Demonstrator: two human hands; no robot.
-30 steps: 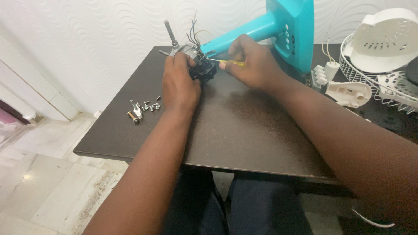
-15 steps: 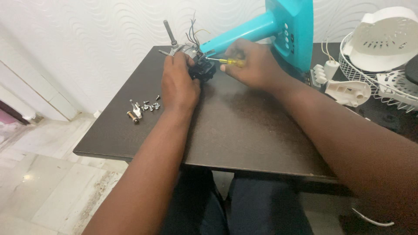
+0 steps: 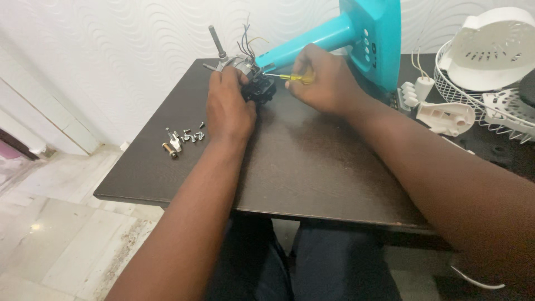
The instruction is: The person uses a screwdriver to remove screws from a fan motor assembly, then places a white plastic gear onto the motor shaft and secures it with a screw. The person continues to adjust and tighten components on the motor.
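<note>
Fan already well apart: small pile of loose silver screws and a brass fitting [image 3: 181, 138] lies on the dark brown wooden table [image 3: 312, 167], white plastic housings [image 3: 490, 50] set aside right, while the grey-and-black fan motor with steel shaft and loose wires [image 3: 251, 78] remains at the far table edge, against the turquoise plastic fan stand [image 3: 356, 30]. Left hand [image 3: 227, 108] lies palm-down, clenched over the motor; right hand [image 3: 326, 81] grasps a small yellow-handled screwdriver [image 3: 292, 77], tip pointing into the motor, so fasteners apparently remain.
</note>
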